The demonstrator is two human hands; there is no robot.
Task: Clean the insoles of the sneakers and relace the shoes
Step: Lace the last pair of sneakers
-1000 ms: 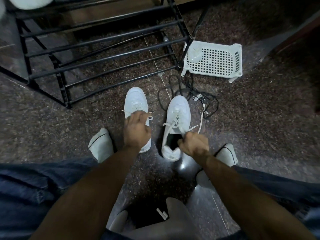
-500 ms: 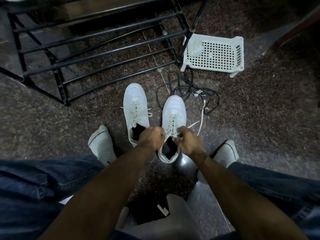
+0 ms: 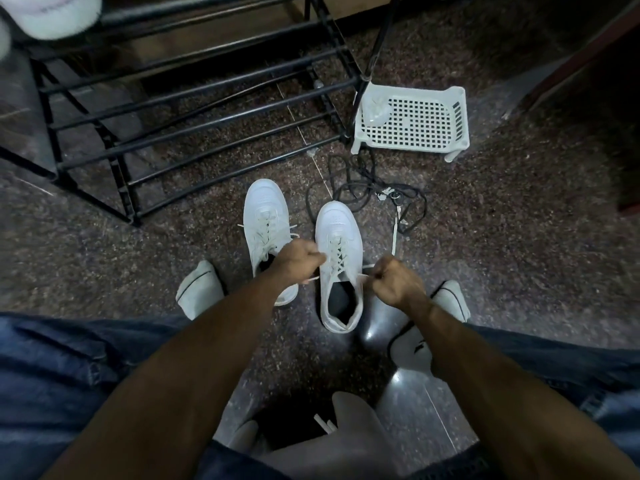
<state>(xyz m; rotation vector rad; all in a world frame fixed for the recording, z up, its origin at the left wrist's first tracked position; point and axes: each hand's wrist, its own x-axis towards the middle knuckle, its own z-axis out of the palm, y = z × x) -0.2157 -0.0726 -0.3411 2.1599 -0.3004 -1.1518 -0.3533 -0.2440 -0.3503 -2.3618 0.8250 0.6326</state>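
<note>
Gripping one end of the white lace (image 3: 337, 258) in each fist, the person is holding the lace ends out to either side of the right-hand white sneaker (image 3: 338, 268): the left hand (image 3: 298, 260) is curling round the end at the shoe's left side, the right hand (image 3: 394, 283) is curling round the end at its right side. That sneaker is standing upright on the speckled stone floor (image 3: 519, 237), laced in crosses, its dark opening facing the person. The second white sneaker (image 3: 266, 223) is standing just beside it to the left, partly hidden by the left forearm. Behind them, a black cable (image 3: 363, 188) is lying tangled near a white perforated plastic tray (image 3: 415, 124) and a black metal shoe rack (image 3: 180, 109). No brand mark or writing is showing legibly on either shoe.
</note>
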